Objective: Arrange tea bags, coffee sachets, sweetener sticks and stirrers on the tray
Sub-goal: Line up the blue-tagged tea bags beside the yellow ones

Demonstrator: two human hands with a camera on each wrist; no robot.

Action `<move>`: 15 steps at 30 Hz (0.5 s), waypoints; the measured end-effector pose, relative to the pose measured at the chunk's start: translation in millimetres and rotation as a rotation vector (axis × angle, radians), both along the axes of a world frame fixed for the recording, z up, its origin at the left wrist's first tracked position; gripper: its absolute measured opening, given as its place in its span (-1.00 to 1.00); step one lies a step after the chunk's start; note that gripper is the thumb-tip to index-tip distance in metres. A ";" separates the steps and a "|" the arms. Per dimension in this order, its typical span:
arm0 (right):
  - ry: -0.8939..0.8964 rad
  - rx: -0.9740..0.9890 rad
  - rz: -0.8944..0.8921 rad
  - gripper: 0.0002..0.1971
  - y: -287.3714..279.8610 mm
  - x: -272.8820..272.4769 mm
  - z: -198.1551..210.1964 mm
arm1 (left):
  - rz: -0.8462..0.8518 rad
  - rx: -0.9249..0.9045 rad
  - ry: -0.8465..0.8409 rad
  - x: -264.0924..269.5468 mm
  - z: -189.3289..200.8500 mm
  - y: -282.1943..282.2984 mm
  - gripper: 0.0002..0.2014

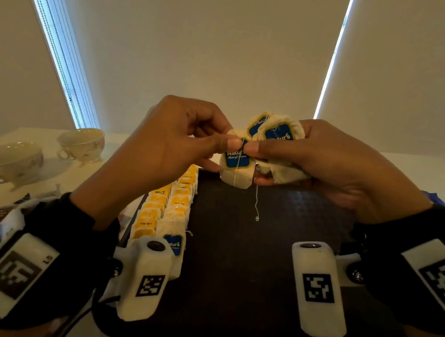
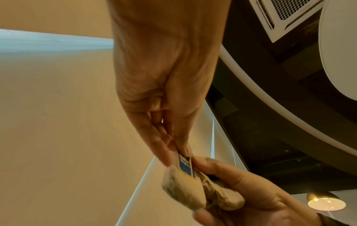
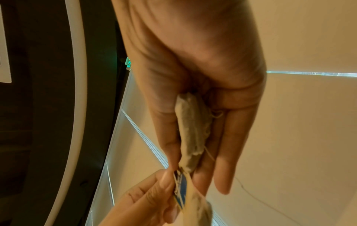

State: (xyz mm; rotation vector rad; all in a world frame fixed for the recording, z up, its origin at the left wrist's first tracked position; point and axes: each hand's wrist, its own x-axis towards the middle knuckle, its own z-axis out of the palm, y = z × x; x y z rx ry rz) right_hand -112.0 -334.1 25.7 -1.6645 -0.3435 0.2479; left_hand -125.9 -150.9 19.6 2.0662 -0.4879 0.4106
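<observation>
Dark tray (image 1: 261,256) holds two rows of tea bags (image 1: 166,209) at left.

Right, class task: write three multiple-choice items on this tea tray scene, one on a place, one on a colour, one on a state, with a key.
1. Where do the rows of tea bags lie on the dark tray?
A. along its left edge
B. along its right edge
C. in its centre

2. What colour is the tag on the tea bag pinched by the left hand?
A. red
B. blue
C. green

3. What is the right hand doing?
A. resting flat on the tray
B. hanging idle
C. holding a bunch of tea bags

Key: 1 A, the rows run down the tray's left side; 2 B, the tag is blue with white lettering; 3 C, its fingers grip several bags above the tray.
</observation>
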 end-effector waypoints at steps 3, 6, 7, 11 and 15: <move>-0.010 0.018 0.008 -0.67 -3.5 -0.8 2.8 | 0.053 0.136 -0.032 -3.7 4.6 8.1 -0.86; -0.041 0.027 -0.013 -0.70 -15.5 -2.5 10.1 | 0.034 0.231 -0.002 -14.2 10.5 18.3 -0.78; -0.059 0.030 -0.029 -0.70 -20.3 -3.2 12.7 | 0.015 0.267 0.034 -18.0 11.1 20.7 -0.75; -0.110 0.030 -0.093 -0.80 -33.2 -3.9 20.7 | -0.096 0.392 0.322 -30.1 1.4 24.6 -0.79; -0.161 0.010 -0.106 -0.72 -35.9 -3.0 21.5 | -0.159 0.385 0.533 -39.5 -21.8 32.8 -0.79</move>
